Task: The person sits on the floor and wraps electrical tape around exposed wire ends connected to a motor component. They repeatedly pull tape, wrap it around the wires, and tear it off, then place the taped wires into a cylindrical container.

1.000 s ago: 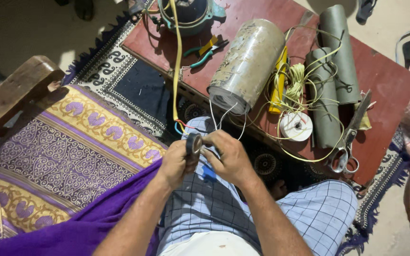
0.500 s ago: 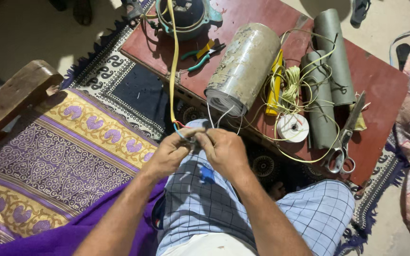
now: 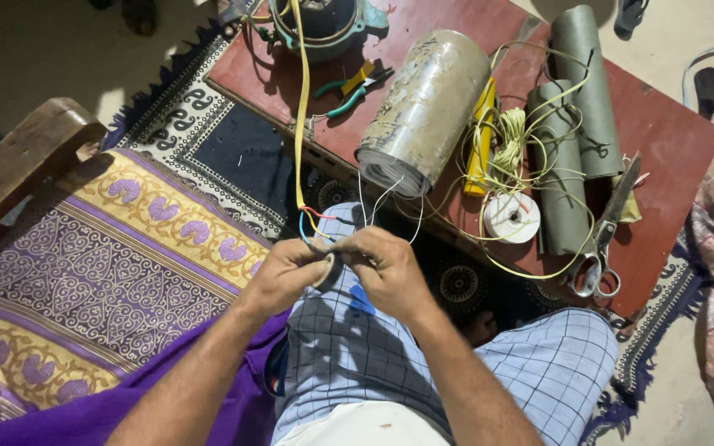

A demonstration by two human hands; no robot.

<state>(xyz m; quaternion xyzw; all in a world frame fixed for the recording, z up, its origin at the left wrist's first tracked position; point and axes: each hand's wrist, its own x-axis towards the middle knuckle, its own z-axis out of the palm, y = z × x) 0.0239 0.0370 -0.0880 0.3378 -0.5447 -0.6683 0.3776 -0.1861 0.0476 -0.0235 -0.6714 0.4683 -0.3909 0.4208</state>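
Two bare hands meet just below the middle of the frame, over a lap in blue checked cloth. The left hand (image 3: 289, 275) is curled nearly closed, thumb and fingers pinching a small dark tool (image 3: 331, 269) at the wire ends. The right hand (image 3: 383, 270) is curled the same way, its fingertips pressed against the left hand's on the same spot; what exactly it pinches is too small to tell.

One flat yellow cable (image 3: 301, 99) runs down from the top centre and splits near the hands into three thin coloured wires (image 3: 317, 216), red, blue and yellow.

On the red wooden board (image 3: 663, 116) filling the upper right, I count one large grey cylinder wrapped in clear film (image 3: 425, 107) lying on its side, with thin white wires trailing from its near end towards the hands. Two rolls of grey-green sheet (image 3: 576, 124) lie side by side to its right. One small white spool (image 3: 511, 217) sits below a tangle of yellow-green cord (image 3: 507, 144). One pair of steel scissors (image 3: 605, 239) lies at the right edge, and one pair of green-handled pliers (image 3: 353, 89) lies at upper centre. One round teal motor housing (image 3: 324, 21) sits at the top edge.

A patterned purple and gold cloth (image 3: 101, 264) covers the left.
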